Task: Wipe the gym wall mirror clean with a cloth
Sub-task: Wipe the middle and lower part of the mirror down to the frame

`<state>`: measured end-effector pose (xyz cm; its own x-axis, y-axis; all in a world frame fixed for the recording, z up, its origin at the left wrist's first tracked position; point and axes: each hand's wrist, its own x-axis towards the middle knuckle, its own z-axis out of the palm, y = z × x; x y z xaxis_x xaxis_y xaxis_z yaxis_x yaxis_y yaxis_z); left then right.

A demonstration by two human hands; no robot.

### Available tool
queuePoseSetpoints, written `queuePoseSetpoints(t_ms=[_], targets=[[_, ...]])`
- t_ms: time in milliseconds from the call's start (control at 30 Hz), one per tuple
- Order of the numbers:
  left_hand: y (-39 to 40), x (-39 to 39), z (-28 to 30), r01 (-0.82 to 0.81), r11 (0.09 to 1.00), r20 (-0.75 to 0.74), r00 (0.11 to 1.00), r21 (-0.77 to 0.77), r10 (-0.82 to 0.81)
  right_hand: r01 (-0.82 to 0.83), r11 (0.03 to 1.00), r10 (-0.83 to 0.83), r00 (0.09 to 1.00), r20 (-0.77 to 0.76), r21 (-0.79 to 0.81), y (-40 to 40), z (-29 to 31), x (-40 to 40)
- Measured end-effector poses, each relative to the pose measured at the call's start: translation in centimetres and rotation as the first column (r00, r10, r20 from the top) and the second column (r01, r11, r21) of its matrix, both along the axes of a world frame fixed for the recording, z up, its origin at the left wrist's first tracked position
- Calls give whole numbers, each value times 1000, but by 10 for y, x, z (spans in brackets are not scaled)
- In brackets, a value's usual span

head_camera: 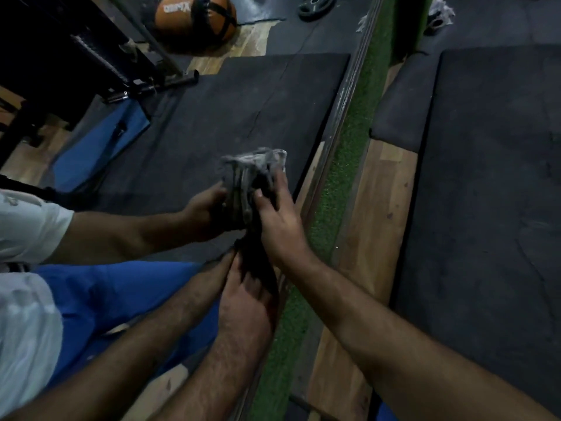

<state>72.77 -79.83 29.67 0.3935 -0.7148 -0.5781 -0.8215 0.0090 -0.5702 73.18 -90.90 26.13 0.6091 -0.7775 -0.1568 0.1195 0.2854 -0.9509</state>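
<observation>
Head view, looking down along a gym wall. Dim light.

The mirror [243,101] fills the left half of the pic; its dark frame [343,110] runs diagonally from top centre to bottom centre.

The right hand [279,220] comes in from bottom right w/ a bare forearm. Its thumb and fingers are curled round a crumpled grey cloth [252,177], which it holds against the glass near the frame. A darker tail of the cloth hangs down below that hand.

The left hand [246,302] comes in from bottom left and sits lower, at the glass, w/ fingertips reaching up to the dark tail. Can't tell if it grips the tail or just touches it; too dark and blurred there.

The glass shows the person's reflection: a second pair of arms meeting the real ones, a white sleeve [30,223] and blue trousers [121,293].

Also reflected:
- a black floor mat
- a blue mat [100,141]
- a barbell [151,86] lying at the foot of a dark rack
- an orange ball w/ black straps [194,22], top left
- a weight plate [315,6], top centre

Right of the frame, on the real floor: a green turf strip [349,147] just beside the frame, then wood boards [379,208], then black mats [485,208] out to the right edge.
</observation>
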Motion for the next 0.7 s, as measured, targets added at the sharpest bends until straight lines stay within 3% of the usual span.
queuePoseSetpoints(t_ms=[67,100,133,200,267,367,467,533,600,700], targets=[[10,-4,0,-4,998,25,1000,-63,5,10,990,-17,999,-44,-140,19,-23,-9],[15,-5,0,6,996,53,999,-86,-2,18,998,-25,992,-125,-57,20,-35,-9],[20,-7,-1,17,995,81,997,-101,-9,34,992,-12,984,-177,123,20,-47,-6],[32,-11,-2,20,993,98,995,-114,-9,54,926,50,964,-262,374,20,-52,-3],[43,-14,-2,21,993,100,995,-115,-9,22,958,44,974,-224,286,29,-32,-4],[58,-18,3,-17,994,59,998,-110,23,-14,1000,13,997,-79,-12,55,11,-19],[75,-20,9,21,991,83,996,-131,-10,2,984,-16,997,-75,-177,71,-4,-25],[85,-20,9,78,987,141,988,-137,-59,30,992,-12,989,-145,123,74,-30,-20],[92,-22,9,77,988,150,987,-134,-57,48,930,15,986,-166,364,83,-36,-18],[100,-23,10,68,993,126,990,-94,-56,-17,956,33,998,-50,294,104,1,-23]])
